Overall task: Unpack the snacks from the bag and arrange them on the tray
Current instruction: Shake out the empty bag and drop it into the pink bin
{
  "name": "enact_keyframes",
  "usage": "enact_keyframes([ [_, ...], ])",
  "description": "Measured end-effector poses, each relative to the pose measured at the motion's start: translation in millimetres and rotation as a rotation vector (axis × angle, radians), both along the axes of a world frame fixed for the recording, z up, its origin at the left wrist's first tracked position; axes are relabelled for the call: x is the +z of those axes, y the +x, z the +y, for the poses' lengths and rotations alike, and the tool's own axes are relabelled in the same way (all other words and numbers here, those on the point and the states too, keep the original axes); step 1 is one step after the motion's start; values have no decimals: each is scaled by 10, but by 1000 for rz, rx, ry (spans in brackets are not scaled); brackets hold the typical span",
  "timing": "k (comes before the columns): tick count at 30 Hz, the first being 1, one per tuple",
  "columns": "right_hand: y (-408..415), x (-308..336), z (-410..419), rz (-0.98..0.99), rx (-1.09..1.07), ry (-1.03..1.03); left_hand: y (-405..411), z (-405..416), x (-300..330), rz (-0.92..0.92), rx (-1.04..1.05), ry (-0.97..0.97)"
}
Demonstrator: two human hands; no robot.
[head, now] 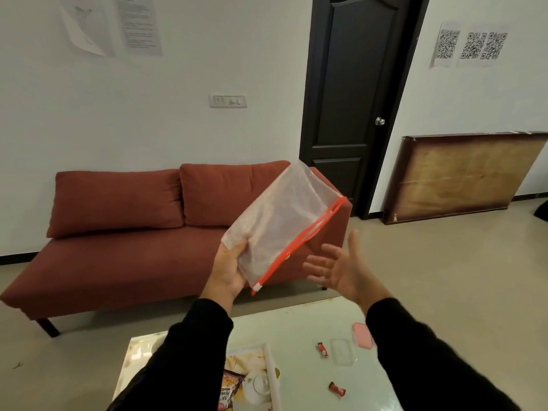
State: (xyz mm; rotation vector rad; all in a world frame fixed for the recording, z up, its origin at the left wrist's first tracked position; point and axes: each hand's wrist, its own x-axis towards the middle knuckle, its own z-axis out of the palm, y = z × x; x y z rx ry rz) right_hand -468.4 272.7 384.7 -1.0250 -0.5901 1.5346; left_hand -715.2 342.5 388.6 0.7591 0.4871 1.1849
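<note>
Zip bag [281,229] held aloft, looks empty, red zipper edge at 3 o'clock, likely checked for leftovers. Left hand [228,268] pinched on its 7 o'clock corner. Right hand [341,268] just beside, fingers splayed, holding nothing. Tray [274,378] with peanut pack [231,387] at 6; two candies [323,350] loose on table [296,327], probably pending.

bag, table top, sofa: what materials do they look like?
Bag: thin translucent plastic film, crinkled, the sofa showing through; red plastic zip strip.
Table: glossy, likely glass or lacquer; it reflects light.
Sofa: matte rust-red woven fabric, soft cushions, dark legs that could be wood.
</note>
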Motion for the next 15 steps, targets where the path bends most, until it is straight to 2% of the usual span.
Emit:
enact_keyframes([
  [4,-410,-84,-3,-52,128,140,241,-139,-166,40,58,-93],
  [8,-488,56,35,-157,-69,237,218,-243,-392,180,45,-231],
  [11,-379,93,27,-282,-181,198,39,-227,-458,281,-63,-255],
  [15,-216,155,-43,-438,-76,132,-105,-38,-368,441,-189,-162],
])
